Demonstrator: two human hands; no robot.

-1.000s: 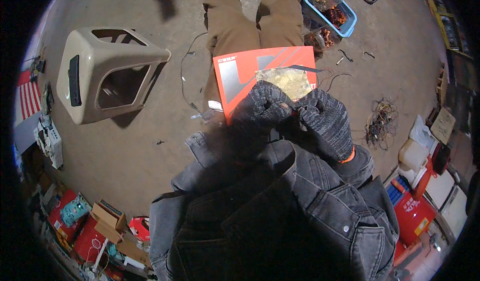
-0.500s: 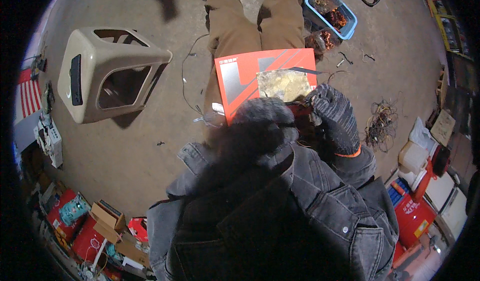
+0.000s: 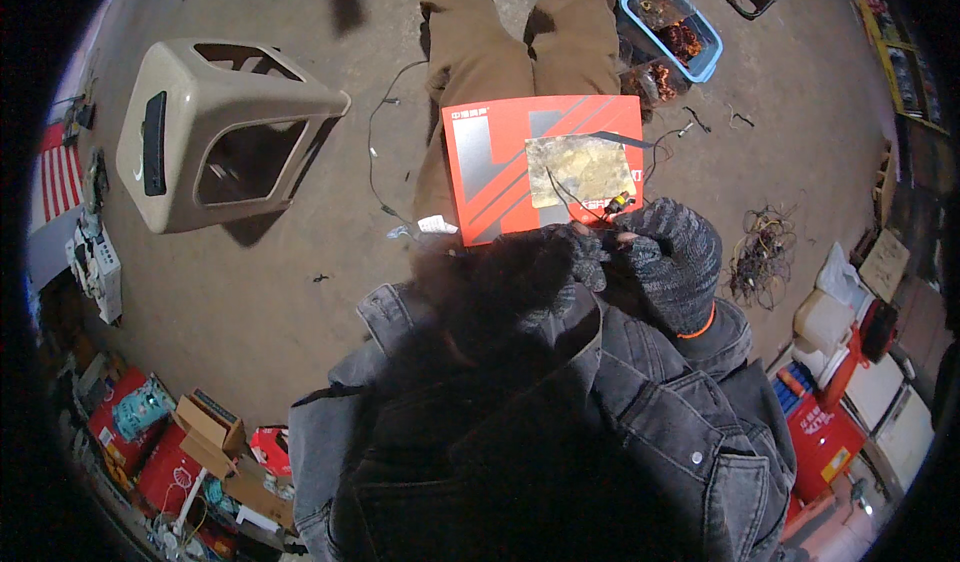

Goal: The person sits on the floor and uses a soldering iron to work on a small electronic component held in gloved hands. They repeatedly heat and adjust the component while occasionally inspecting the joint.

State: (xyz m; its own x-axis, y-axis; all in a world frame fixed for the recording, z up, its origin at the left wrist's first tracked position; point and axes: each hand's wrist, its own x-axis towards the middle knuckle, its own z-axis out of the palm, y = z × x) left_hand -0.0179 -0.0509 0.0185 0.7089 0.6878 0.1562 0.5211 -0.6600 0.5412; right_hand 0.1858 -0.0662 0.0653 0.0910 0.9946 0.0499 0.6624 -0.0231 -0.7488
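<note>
Head view shows a thin dark wire [image 3: 568, 193] with a small yellow-and-black piece [image 3: 619, 202] just beyond the fingertips, over an orange-red panel [image 3: 475, 142]. Left hand [image 3: 550, 267] and right hand [image 3: 672, 260] curl their fingers close beside it; which one pinches it, I cannot tell.

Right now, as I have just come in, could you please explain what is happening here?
A person's gloved left hand and right hand are close together, at thin dark wires with a small yellow-and-black part. Which hand grips them is unclear. Under the wires, a worn yellowish sheet lies on an orange-red panel across the person's lap. On the floor are a tipped beige stool, to the left, and a wire tangle, to the right.
</note>
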